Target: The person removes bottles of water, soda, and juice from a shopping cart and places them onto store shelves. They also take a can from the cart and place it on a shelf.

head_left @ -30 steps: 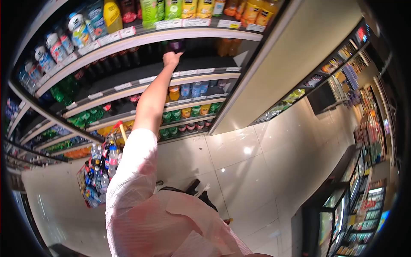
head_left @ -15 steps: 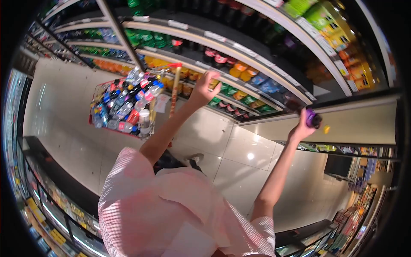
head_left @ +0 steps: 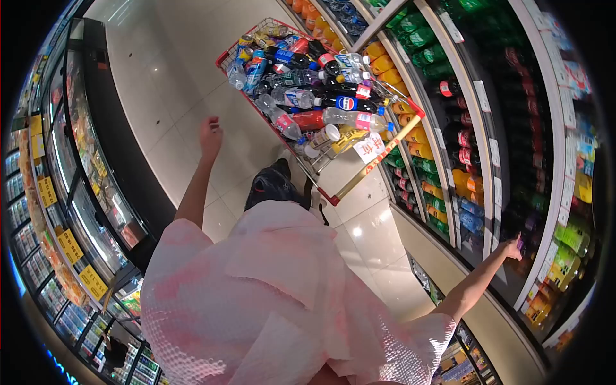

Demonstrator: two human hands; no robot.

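My left hand (head_left: 210, 133) hangs over the floor to the left of the full cart, its fingers loosely bent and nothing in it. At the lower end of a shelf on the right, my right hand (head_left: 513, 248) is closed round a dark bottle with a purple label (head_left: 521, 244), mostly hidden by the fingers and shadow. Dark bottles lie farther up that same shelf. The cart (head_left: 333, 199) is heaped with drink bottles, among them a cola bottle with a blue label (head_left: 347, 103) and a clear bottle with a pink label (head_left: 354, 119).
A paper sign (head_left: 369, 148) hangs by the cart handle (head_left: 385, 153). Shelves of orange (head_left: 420, 150), green and dark drinks run along the right. Black-framed chiller cases (head_left: 114, 141) line the left. Tiled floor (head_left: 186, 90) lies between.
The view has turned, so the cart now shows nearer the top centre. My right hand has brought the purple-labelled bottle in to the shelf. My left hand has moved away from the shelves.
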